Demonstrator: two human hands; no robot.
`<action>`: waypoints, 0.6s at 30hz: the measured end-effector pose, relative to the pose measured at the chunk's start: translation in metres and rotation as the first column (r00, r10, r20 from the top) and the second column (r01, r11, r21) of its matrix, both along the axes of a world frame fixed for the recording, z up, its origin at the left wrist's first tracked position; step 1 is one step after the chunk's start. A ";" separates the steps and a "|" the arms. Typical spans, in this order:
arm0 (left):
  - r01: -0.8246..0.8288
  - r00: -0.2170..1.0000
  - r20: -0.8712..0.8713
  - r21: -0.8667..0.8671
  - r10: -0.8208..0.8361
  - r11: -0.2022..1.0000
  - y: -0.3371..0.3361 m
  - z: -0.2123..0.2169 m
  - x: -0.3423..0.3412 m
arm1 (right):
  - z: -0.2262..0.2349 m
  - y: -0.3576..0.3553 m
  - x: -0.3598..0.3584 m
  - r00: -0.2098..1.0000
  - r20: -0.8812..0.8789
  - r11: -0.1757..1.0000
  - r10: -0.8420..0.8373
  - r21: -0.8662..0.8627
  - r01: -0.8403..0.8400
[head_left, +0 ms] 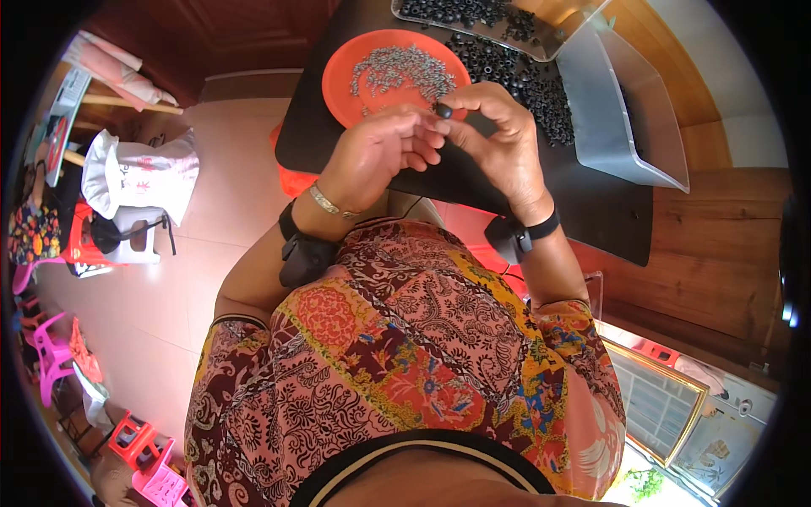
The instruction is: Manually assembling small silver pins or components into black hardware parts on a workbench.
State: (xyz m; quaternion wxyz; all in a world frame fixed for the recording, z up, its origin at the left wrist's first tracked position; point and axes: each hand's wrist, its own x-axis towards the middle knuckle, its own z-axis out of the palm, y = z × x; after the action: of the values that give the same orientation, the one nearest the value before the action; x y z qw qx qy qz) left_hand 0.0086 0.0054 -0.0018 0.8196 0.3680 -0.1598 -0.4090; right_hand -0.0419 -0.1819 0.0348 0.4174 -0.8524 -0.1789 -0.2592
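Note:
Both hands meet above the near edge of a black table, in front of a round orange-red plate [336, 78]. Thumb and forefinger of my right hand [513, 152] pinch a small round black plastic part [443, 111]. My left hand [378, 156] comes up against it from the left, thumb and forefinger closed at the part; anything tiny between those fingertips is hidden. Its other fingers are curled loosely. Many small silvery metal pieces [404, 69], like short screws, lie on the plate. Loose black parts [549, 106] of similar colour are heaped right of it.
A clear tray [541, 49] with more black parts stands at the far side. To the right, a translucent grey bin [600, 101] rests on the black table [608, 221]. On the floor at left, a white sack [156, 177] sits on a stool; several pink and red stools stand beyond.

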 end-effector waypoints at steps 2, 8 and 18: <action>-0.006 1.000 -0.011 -0.001 0.006 1.000 -0.001 0.001 -0.003 | -0.002 0.013 -0.002 1.000 0.029 1.000 -0.006 0.014 0.006; 0.001 1.000 -0.013 -0.031 -0.002 1.000 0.003 0.001 -0.004 | -0.014 0.029 -0.002 0.994 0.054 0.995 -0.095 -0.030 0.097; 0.002 0.980 0.197 0.111 -0.024 0.994 0.016 0.002 0.005 | -0.002 0.028 -0.004 0.977 -0.168 0.985 0.134 0.128 -0.113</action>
State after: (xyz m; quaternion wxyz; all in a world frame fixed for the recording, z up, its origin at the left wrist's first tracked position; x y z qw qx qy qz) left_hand 0.0137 0.0217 0.0002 0.7752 0.4507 -0.2202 -0.3840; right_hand -0.0461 -0.1543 0.0324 0.4963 -0.8331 -0.1786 -0.1665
